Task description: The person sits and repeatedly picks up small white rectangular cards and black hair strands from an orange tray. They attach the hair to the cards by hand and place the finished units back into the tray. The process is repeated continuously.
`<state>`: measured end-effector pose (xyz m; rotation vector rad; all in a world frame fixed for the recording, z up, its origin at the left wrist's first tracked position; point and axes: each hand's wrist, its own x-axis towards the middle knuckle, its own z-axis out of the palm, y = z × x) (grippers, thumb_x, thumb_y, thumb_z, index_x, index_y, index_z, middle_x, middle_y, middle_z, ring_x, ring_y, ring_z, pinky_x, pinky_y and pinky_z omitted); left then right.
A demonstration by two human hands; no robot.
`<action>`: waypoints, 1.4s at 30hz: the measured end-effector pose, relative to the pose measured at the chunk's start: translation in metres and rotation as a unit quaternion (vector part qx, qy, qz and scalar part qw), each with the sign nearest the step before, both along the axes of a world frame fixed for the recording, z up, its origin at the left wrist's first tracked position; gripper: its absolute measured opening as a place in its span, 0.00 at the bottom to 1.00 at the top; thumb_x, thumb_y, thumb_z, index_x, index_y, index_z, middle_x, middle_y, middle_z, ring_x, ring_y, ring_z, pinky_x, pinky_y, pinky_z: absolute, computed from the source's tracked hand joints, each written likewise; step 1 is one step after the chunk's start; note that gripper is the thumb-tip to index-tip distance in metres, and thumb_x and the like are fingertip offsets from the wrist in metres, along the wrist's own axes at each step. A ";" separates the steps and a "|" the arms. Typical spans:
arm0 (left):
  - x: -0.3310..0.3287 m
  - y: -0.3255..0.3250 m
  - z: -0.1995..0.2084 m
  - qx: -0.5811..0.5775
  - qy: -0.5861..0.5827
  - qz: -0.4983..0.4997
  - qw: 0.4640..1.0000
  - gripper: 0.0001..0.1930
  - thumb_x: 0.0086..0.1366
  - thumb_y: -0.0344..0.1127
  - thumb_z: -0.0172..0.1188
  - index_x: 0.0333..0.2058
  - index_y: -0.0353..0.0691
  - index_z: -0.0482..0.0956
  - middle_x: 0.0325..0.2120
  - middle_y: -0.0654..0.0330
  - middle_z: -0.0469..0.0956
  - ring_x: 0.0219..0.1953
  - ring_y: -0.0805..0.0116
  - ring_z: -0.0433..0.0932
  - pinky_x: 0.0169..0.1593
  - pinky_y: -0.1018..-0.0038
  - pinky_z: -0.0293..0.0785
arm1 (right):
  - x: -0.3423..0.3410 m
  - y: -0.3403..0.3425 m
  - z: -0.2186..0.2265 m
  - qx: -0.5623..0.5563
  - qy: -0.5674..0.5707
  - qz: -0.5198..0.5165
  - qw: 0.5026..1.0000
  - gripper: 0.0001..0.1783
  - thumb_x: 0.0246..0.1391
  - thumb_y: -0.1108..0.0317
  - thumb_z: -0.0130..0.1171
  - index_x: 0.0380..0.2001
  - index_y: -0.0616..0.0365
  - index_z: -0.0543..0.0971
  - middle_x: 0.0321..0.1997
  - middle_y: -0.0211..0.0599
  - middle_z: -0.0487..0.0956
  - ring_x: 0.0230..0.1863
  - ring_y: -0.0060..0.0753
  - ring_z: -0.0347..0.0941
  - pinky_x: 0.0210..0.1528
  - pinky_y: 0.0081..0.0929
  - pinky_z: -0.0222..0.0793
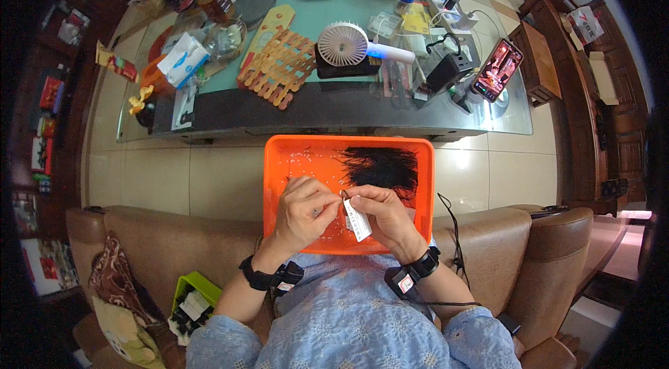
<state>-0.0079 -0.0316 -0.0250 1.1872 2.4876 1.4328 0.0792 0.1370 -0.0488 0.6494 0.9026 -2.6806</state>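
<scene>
Over an orange plastic tray [425,236] on my lap, both hands meet with fingertips nearly touching. My right hand [389,219] pinches a white paper hang tag [358,223] by its upper end, where a bit of dark cord shows. My left hand [305,210] is closed in a pinch beside that cord; what lies between its fingertips is too small to make out. A pile of black strings [382,168] fills the tray's far right. Tiny white pieces are scattered at its far left. Part of another white piece shows below the tag, mostly covered.
Beyond the tray stands a glass-topped table [230,112] bearing a lit handheld fan [345,45], a wooden slatted mat [279,68], a phone [497,71] on a stand and jars. A brown sofa [209,233] flanks me, with a green bin [194,299] at left. A cable runs at right.
</scene>
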 end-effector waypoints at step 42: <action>-0.012 -0.008 -0.004 -0.017 -0.159 -0.071 0.985 0.03 0.52 0.24 0.64 0.28 0.34 0.82 0.26 0.59 0.79 0.30 0.67 0.77 0.35 0.72 0.71 | -0.011 0.000 0.009 0.617 0.273 0.042 0.736 0.04 0.51 0.75 0.61 0.28 0.64 0.77 0.30 0.30 0.77 0.35 0.23 0.72 0.40 0.21 0.66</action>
